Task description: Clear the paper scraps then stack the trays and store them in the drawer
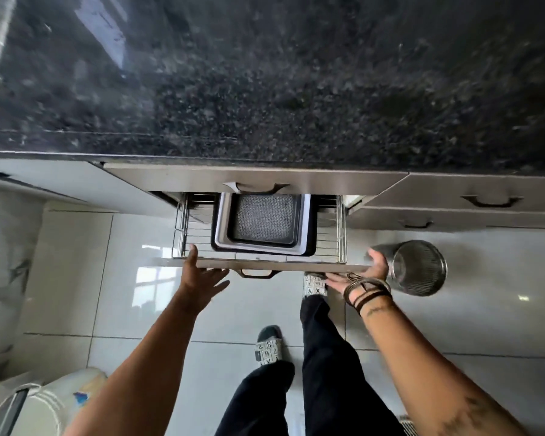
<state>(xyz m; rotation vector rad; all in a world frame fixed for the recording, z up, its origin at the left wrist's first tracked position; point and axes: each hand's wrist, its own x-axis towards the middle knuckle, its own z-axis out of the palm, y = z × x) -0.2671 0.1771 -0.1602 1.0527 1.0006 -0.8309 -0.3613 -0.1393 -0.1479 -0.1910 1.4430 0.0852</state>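
A stack of trays, a white one nested in a dark one with a patterned grey tray on top, lies in the pulled-out wire-basket drawer below the black granite counter. My left hand rests flat with spread fingers against the drawer's front panel, left of its dark handle. My right hand, with bangles and cords at the wrist, presses open-palmed on the panel's right end. Neither hand holds anything. No paper scraps are visible.
A steel mesh bin stands on the glossy tiled floor right of the drawer. Closed drawers flank the right side. A white bag sits at bottom left. My legs and patterned slippers stand below the drawer.
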